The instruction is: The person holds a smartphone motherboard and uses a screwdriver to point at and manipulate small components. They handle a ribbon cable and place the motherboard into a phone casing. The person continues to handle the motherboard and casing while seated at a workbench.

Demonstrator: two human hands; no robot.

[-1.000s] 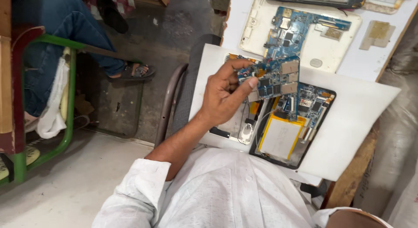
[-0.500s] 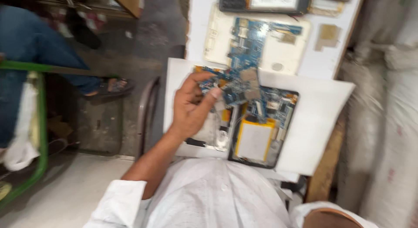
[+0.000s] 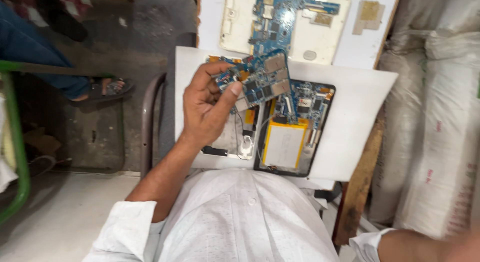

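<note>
A small, makeshift electronics repair workshop. Just beyond the left hand [image 3: 207, 109] lie an opened tablet [image 3: 295, 129] with its yellow battery [image 3: 284, 144] exposed and a white tablet back shell [image 3: 285, 27] carrying a blue circuit board, all on white sheets [image 3: 350, 107] over a rough wooden board [image 3: 357, 192]. Stacked woven sacks [image 3: 435, 117] stand to the right; bare concrete floor [image 3: 100, 57] to the left.

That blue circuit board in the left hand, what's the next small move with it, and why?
Probably lower the blue circuit board toward the opened tablet just beneath it. The left hand pinches it by one edge, tilted in the air over the yellow battery, and the right hand is out of view, so nothing else steadies it.
</note>
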